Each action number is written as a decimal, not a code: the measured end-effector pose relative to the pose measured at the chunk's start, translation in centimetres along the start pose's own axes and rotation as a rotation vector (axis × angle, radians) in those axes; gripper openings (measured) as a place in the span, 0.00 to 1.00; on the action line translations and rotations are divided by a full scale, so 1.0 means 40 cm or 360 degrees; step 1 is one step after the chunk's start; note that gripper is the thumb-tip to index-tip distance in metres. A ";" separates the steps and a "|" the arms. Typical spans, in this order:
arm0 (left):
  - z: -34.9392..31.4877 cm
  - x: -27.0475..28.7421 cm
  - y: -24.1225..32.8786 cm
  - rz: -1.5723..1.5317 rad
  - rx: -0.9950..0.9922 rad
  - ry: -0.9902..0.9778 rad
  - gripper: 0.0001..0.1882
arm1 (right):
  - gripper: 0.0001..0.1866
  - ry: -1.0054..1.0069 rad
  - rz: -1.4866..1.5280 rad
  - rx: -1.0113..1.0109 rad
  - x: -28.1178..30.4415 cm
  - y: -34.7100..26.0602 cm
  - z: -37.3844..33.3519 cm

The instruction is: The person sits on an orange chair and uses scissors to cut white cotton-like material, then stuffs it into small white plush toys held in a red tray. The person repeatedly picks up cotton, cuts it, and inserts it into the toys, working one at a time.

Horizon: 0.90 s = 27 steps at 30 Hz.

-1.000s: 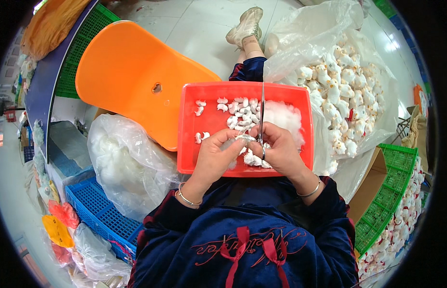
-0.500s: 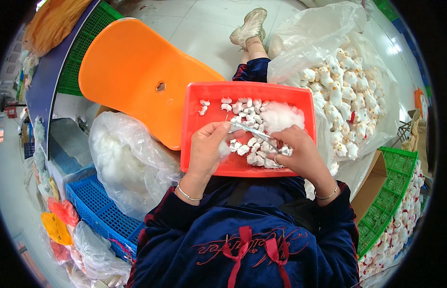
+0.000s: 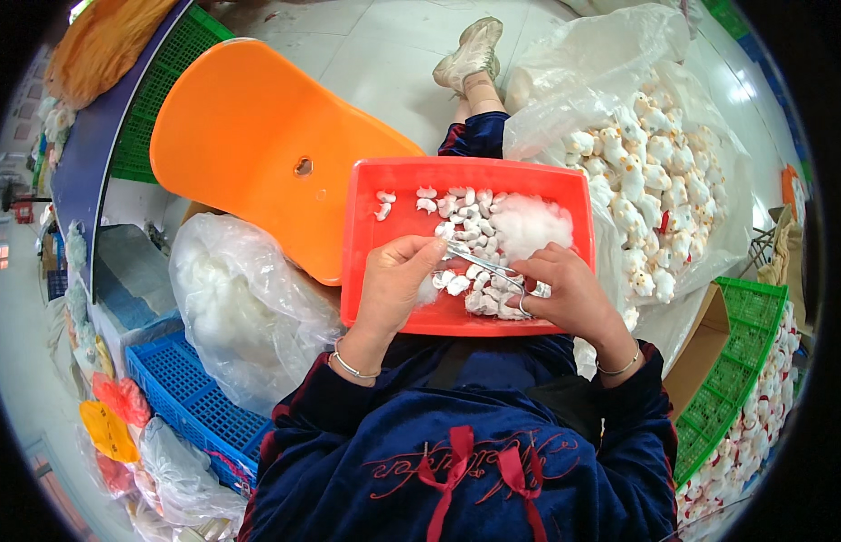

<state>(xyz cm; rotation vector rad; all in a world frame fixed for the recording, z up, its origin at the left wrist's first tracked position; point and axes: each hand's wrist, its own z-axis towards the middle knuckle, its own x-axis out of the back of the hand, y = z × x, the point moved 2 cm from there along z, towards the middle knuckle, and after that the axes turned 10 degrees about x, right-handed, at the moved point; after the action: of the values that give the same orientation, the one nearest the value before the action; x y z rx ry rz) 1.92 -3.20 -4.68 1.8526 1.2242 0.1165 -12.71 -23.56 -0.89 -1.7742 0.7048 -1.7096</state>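
Over a red tray (image 3: 470,166) on my lap, my left hand (image 3: 395,282) pinches a small white fabric piece (image 3: 445,231) between thumb and forefinger. A tuft of white stuffing (image 3: 427,292) shows by its curled fingers. My right hand (image 3: 572,291) is closed on silver ring-handled forceps (image 3: 482,260), a finger through one ring. The two shanks stand slightly apart, and the tips meet the piece at my left fingertips, partly hidden there. Inside the tray lie several small stuffed white pieces (image 3: 474,217), flatter white pieces (image 3: 489,298) and a loose heap of stuffing (image 3: 530,226).
An orange chair (image 3: 258,135) stands at the far left of the tray. A clear bag of stuffing (image 3: 230,307) leans beside a blue crate (image 3: 190,384). To the right are a plastic bag of white plush figures (image 3: 646,172), a cardboard box (image 3: 699,348) and a green crate (image 3: 737,375).
The forceps' shanks have spread from nearly together to slightly apart. My right hand has shifted a little; my left keeps its pinch near the same spot.
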 end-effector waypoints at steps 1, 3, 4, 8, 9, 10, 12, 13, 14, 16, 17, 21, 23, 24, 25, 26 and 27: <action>0.002 0.004 0.000 0.0031 0.0001 -0.0038 0.11 | 0.21 -0.0012 0.0020 0.0005 0.001 0.004 -0.003; 0.010 0.014 -0.002 0.0092 0.0009 -0.0115 0.12 | 0.22 -0.0082 0.0062 0.0031 0.003 0.010 -0.005; 0.008 0.012 -0.002 0.0085 -0.0028 -0.0128 0.11 | 0.23 -0.0117 0.0084 0.0040 0.003 0.012 -0.003; 0.011 0.020 0.000 0.0160 -0.0102 -0.0147 0.09 | 0.26 -0.0214 0.0261 -0.0055 0.011 0.006 0.006; 0.012 0.022 0.007 0.0206 -0.0102 -0.0143 0.08 | 0.27 -0.0191 0.0296 -0.0007 0.001 0.011 0.006; 0.009 0.017 0.012 0.0141 -0.0125 -0.0108 0.07 | 0.28 -0.0167 0.0332 0.0040 -0.004 0.014 0.007; -0.002 0.000 0.020 0.0010 -0.0168 -0.0037 0.06 | 0.29 -0.0173 0.0405 0.0026 -0.003 0.012 0.008; -0.004 0.001 0.019 0.0053 -0.0216 0.0003 0.05 | 0.30 -0.0178 0.0442 0.0018 -0.004 0.009 0.009; -0.006 0.002 0.017 0.0095 -0.0264 0.0042 0.05 | 0.30 -0.0171 0.0483 -0.0022 -0.006 0.009 0.009; -0.012 -0.001 0.013 0.0206 -0.0359 0.0130 0.05 | 0.30 -0.0154 0.0561 -0.0105 -0.011 0.006 0.008; -0.018 -0.004 0.010 0.0273 -0.0407 0.0183 0.05 | 0.30 -0.0140 0.0596 -0.0137 -0.014 0.003 0.008; -0.022 -0.016 -0.002 0.0487 -0.0612 0.0372 0.05 | 0.29 -0.0142 0.0691 -0.0273 -0.029 -0.001 0.011; -0.009 -0.013 -0.018 0.0589 -0.0742 0.0420 0.05 | 0.28 -0.0140 0.0710 -0.0333 -0.042 0.006 0.009; -0.007 -0.013 -0.019 0.0639 -0.0805 0.0443 0.05 | 0.27 -0.0123 0.0717 -0.0355 -0.053 0.011 0.007; -0.006 -0.011 -0.022 0.0639 -0.0730 0.0431 0.06 | 0.26 -0.0107 0.0724 -0.0376 -0.058 0.014 0.006; -0.006 -0.010 -0.021 0.0639 -0.0654 0.0419 0.06 | 0.25 -0.0130 0.0739 -0.0394 -0.058 0.013 0.005; -0.006 -0.010 -0.022 0.0636 -0.0578 0.0406 0.06 | 0.24 -0.0153 0.0752 -0.0412 -0.054 0.008 0.004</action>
<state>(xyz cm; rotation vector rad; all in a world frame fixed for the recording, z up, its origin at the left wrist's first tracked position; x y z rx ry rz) 0.99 -3.25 -5.04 1.7665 0.9052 0.7648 -12.66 -22.23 -2.63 -1.6674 1.2342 -1.2521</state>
